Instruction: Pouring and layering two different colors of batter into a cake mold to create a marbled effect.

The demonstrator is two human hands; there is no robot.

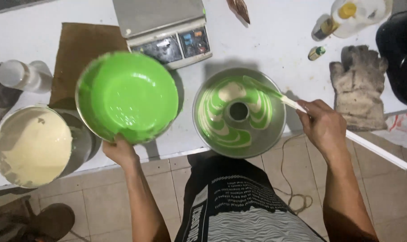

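At the far left sits a bowl of pale batter (32, 147) on the worktop (266, 40). The left hand (119, 150) grips the green bowl (127, 95) by its lower rim, tilted up. Right of middle, the ring pan (239, 112) holds green and cream swirls. The right hand (323, 125) is closed around a spatula (268, 92) reaching into it.

You're looking at two batter bowls, a green one (127, 96) and a cream one (33, 145). You're also seeing one ring pan (239, 112), one scale (167, 29), one glove (358, 85).
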